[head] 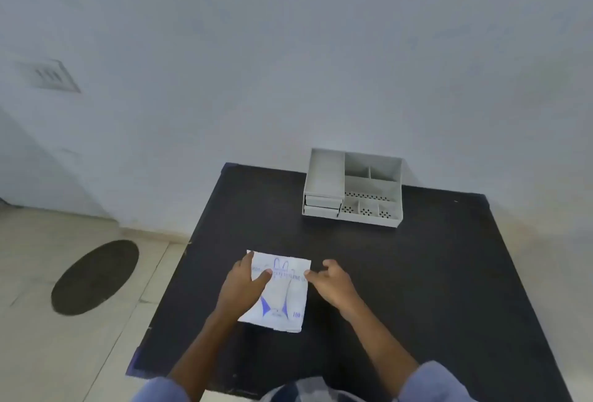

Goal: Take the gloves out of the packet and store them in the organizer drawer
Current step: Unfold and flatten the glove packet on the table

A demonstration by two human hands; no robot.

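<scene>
Left hand [245, 286] lies flat, fingers spread, on the glove packet [282, 299] — right hand [330, 283] pinches its right edge. Organizer [353, 189] well apart on black table [417, 273], drawers closed.

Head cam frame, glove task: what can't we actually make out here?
- Gloves: none visible in the head view; the packet looks closed, contents hidden.
- Packet's left part: covered by the left hand.
- Right hand: fingertips at the packet's right edge; whether it grips is too small to tell.
- Organizer drawers: fronts only, insides hidden.
- Packet print: blurred, only "100" reads.
</scene>
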